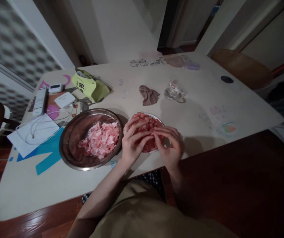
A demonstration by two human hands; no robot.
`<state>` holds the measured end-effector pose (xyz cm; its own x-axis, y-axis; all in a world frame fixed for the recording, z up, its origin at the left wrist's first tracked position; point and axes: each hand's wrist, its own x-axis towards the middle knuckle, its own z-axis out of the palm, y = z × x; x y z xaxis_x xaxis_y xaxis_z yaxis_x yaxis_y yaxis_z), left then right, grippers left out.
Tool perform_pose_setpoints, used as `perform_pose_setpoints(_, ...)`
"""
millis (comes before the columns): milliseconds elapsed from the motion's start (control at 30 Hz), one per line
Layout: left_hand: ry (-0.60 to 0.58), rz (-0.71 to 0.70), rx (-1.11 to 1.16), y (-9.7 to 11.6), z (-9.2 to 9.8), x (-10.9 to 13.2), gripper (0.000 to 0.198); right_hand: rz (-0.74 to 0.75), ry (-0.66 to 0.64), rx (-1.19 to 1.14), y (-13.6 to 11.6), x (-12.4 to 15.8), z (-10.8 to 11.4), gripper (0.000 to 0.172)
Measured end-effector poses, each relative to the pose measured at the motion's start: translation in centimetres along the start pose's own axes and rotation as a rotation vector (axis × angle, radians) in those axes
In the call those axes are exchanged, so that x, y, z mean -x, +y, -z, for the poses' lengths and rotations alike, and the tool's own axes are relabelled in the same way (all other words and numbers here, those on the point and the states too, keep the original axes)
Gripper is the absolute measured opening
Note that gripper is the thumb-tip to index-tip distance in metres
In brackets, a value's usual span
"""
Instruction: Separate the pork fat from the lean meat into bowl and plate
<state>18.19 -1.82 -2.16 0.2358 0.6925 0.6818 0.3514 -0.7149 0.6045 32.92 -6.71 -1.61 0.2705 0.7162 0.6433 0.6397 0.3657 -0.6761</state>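
Both hands meet above a white-rimmed bowl (154, 115) heaped with glossy red, pulpy pieces (144, 119). My left hand (135, 138), a ring on one finger, is closed in a pinch, thumb and fingertips together over the pieces. From the right, my right hand (170, 143) pinches too, its fingertips touching or nearly touching the left ones. Whatever lies between the fingertips is too small to make out. Just left of the bowl, a wide steel basin (68, 142) holds a pile of thin pink-and-white scraps (102, 138).
Behind the bowl lie a crumpled brown cloth (148, 96) and a clear glass-like item (174, 92). On the left are a green-yellow bag (91, 86), a remote control (40, 100), a white box-shaped device (64, 99), and a cable over white paper (32, 135). The table's front edge runs near my body.
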Motion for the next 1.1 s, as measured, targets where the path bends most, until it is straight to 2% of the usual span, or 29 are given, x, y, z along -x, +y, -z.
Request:
perform_pose_setpoints(233, -0.018, -0.018, -0.025, -0.2, -0.1, 0.1, 0.009, 0.132, 0.004, 0.109, 0.6, 0.3, 0.1, 0.024)
perform_pose_setpoints(500, -0.036, 0.006, -0.039, -0.5, -0.3, 0.2, 0.01, 0.033, 0.11, 0.085, 1.3, -0.2, 0.5, 0.014)
perform_pose_setpoints(667, -0.115, -0.063, -0.126, -0.9, -1.0, 0.6, 0.027, -0.083, 0.106, 0.009, 1.9, -0.2, 0.6, 0.004)
perform_pose_setpoints(833, -0.182, -0.078, -0.185, -0.8, -1.1, 0.8, 0.034, -0.128, 0.096, 0.026, 2.2, -0.2, 0.7, 0.006)
perform_pose_setpoints(1100, -0.121, -0.1, -0.179, -1.1, -1.2, 0.9, 0.038, -0.111, 0.139, 0.034, 2.3, -0.3, 0.8, 0.004)
